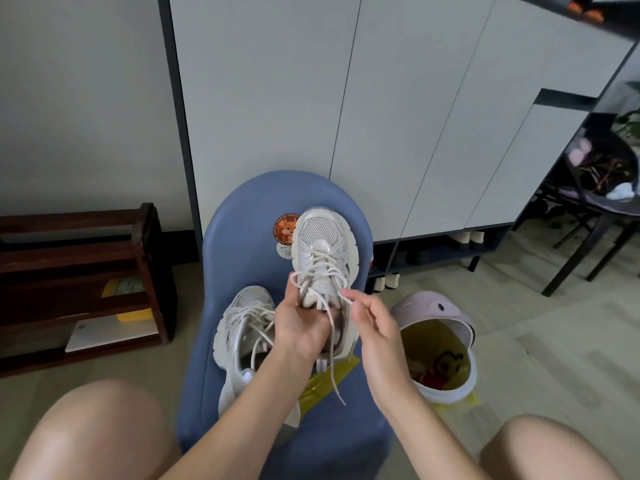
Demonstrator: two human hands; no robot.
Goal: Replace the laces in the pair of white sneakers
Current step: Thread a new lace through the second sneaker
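Observation:
Two white sneakers are over a blue plastic stool (242,216). One white sneaker (320,237) is held up with its toe pointing away; my left hand (299,327) grips it at the tongue and collar. Its off-white lace (334,348) is loosened, and a free end hangs down toward the stool. My right hand (372,323) pinches a loop of that lace beside the shoe's right side. The second sneaker (242,327) lies on the stool to the left, laced, partly hidden by my left forearm.
A yellow packet (323,382) lies on the stool under the hands. A pink bin (436,344) with a yellow liner stands on the floor at right. A dark wooden rack (79,271) is at left, white cabinets behind, my knees at the bottom corners.

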